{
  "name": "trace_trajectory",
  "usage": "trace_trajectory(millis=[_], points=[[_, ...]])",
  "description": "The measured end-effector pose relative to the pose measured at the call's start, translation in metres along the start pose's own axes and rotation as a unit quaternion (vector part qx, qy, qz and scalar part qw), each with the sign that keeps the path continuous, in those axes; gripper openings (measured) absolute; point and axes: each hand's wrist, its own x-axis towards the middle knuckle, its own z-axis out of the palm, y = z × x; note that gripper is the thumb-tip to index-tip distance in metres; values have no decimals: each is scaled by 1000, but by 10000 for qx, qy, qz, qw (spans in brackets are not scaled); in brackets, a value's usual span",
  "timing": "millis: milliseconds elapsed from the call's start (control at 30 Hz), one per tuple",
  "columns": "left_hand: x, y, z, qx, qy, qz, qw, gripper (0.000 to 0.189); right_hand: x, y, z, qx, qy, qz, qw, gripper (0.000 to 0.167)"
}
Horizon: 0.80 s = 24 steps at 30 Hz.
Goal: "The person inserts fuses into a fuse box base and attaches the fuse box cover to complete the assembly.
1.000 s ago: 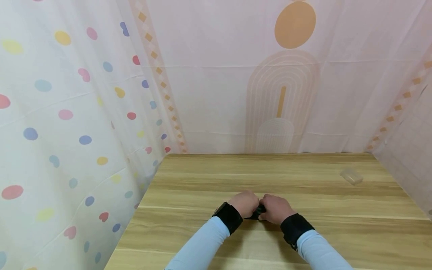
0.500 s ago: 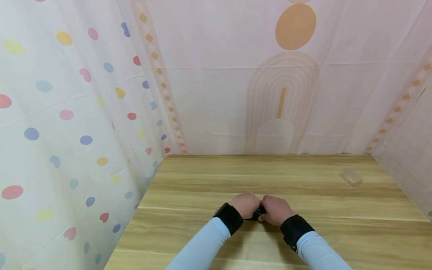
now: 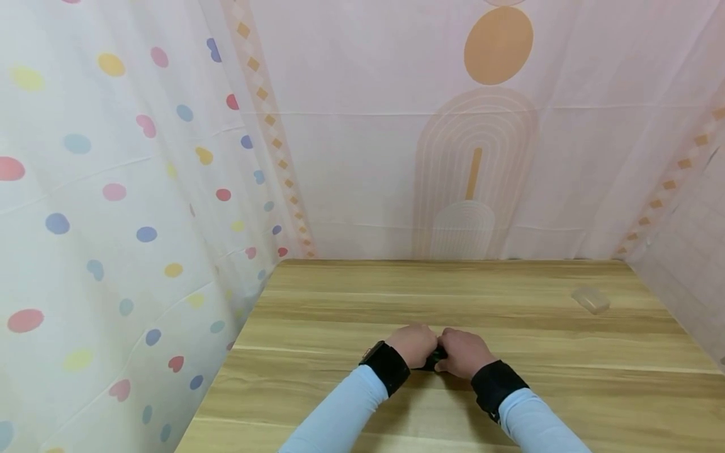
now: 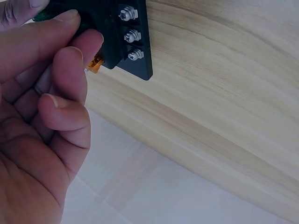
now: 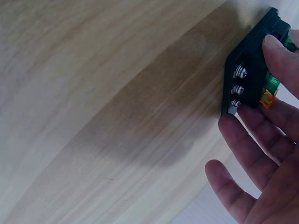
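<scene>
A small black plastic block with silver screw terminals (image 4: 132,35) lies between the two hands on the table, mostly hidden in the head view (image 3: 435,357). Green (image 5: 272,83) and orange (image 5: 267,99) parts show on it. My right hand (image 3: 466,353) grips the block, thumb across its near face and fingertips at its lower edge. The left hand (image 3: 413,345) has its fingers curled in, with thumb and forefinger pinching at the middle of the block; what exactly sits between those fingertips is hidden.
A small clear plastic piece (image 3: 591,299) lies at the right rear of the wood-grain table (image 3: 340,296). Patterned curtains (image 3: 362,157) hang behind the table and along its left side. Black bands (image 3: 386,367) circle both wrists.
Both hands stay at the block with barely any shift. The view itself moves very slightly; the clear plastic piece remains where it was.
</scene>
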Motion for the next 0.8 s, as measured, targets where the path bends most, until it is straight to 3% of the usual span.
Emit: trace_trajectory(millis=[367,800], points=[[1,-2,0,-4,-67,73,10000,25,-1,-1,-2,-18,-51,8,10000,24],[0,0,-3,-3,-69,34,10000,13,-1,-2,-2,-55,-86,57,9999,25]])
